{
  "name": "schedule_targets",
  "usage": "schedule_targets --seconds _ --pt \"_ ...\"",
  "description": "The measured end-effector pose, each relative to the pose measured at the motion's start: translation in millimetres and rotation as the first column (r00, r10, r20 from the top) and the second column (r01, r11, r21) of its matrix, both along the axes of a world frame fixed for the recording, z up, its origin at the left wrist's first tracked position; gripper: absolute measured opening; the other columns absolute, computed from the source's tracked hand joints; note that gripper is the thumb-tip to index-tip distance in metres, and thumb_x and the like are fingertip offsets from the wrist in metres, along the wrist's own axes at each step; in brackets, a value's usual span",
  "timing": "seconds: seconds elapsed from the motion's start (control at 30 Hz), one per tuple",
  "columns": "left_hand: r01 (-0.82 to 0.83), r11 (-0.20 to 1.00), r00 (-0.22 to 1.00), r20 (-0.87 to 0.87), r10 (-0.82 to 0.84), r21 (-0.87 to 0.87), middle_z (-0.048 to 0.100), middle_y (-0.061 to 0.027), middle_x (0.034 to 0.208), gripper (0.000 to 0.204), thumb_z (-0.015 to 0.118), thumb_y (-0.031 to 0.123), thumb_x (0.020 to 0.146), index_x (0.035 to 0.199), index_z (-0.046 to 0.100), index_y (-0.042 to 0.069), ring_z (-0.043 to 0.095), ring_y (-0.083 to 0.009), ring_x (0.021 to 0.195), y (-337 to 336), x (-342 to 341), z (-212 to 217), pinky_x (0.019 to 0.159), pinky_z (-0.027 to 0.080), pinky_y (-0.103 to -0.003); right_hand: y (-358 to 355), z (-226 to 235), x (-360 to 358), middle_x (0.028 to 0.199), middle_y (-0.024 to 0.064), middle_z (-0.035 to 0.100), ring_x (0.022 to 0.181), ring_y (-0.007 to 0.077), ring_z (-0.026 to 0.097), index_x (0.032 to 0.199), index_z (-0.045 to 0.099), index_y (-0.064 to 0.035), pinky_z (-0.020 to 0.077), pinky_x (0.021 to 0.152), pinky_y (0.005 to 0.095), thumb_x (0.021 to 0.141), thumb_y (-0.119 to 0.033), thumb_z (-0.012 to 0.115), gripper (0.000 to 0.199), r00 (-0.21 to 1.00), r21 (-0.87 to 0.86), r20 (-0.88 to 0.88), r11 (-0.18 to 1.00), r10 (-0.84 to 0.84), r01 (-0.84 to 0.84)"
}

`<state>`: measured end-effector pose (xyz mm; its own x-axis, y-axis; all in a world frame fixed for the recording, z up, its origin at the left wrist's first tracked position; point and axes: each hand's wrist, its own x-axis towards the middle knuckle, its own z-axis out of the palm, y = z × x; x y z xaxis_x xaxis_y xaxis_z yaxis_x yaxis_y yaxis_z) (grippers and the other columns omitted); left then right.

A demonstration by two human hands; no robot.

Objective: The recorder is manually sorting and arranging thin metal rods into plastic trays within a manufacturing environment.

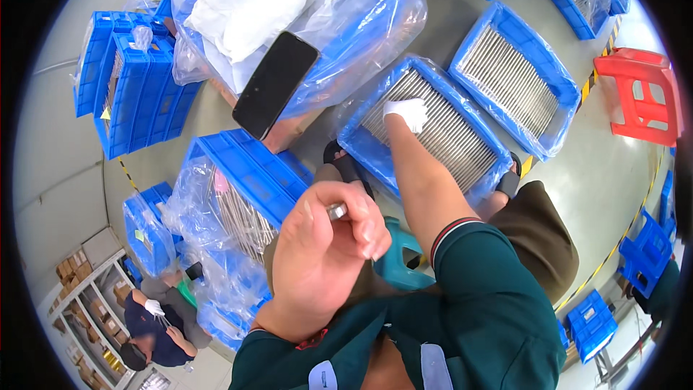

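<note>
Grey floor [595, 180], slim silvery rods [451, 136], closely ranked

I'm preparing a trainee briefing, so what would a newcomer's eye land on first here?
Probably the left hand, large near the centre, holding a shiny metal piece. Next, above and to its right, the white-gloved right hand, at the metal rods in a plastic-lined blue crate. Then the red stool, bright at the far right.

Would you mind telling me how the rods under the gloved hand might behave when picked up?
The rods look metallic and straight, so probably stiff. Their sheen suggests they may feel slippery, and their slim, seemingly round shape could let them roll.
</note>
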<state>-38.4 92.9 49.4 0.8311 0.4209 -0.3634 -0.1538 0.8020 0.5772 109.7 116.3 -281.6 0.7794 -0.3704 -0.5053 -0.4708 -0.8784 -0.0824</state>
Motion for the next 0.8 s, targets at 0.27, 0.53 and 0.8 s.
schedule_targets --seconds 0.27,0.53,0.8 --pt "0.025 0.989 0.998 0.063 -0.016 -0.143 0.052 -0.0087 0.082 0.039 0.05 0.04 0.092 0.096 0.052 0.001 0.048 -0.0153 0.071 14 -9 1 0.066 0.039 -0.031 4 5 0 0.116 0.0093 0.051 0.111 0.0255 0.05 0.117 0.046 -0.0076 0.0457 0.086 0.0429 0.071 -0.034 0.067 0.057 0.995 0.005 -0.07 0.997 0.073 -0.073" --pt "0.065 0.988 0.994 0.093 -0.053 -0.139 0.052 -0.0095 0.083 0.037 0.05 0.037 0.093 0.098 0.051 0.001 0.047 -0.0153 0.072 13 -18 2 0.068 0.04 -0.03 -40 -18 -2 0.107 0.0087 0.057 0.1 0.0248 0.058 0.104 0.055 -0.0106 0.0519 0.076 0.0394 0.076 -0.029 0.064 0.034 0.994 -0.064 -0.015 0.992 0.11 -0.111" --pt "0.096 0.995 0.995 -0.011 -0.096 -0.03 0.048 -0.0044 0.078 0.042 0.042 0.046 0.094 0.093 0.052 0.006 0.044 -0.0125 0.065 3 -5 4 0.059 0.036 -0.028 -33 -5 2 0.119 0.0124 0.048 0.112 0.0283 0.049 0.117 0.049 -0.0092 0.0467 0.088 0.0393 0.07 -0.034 0.067 0.056 0.998 -0.068 -0.046 0.997 0.041 -0.044"
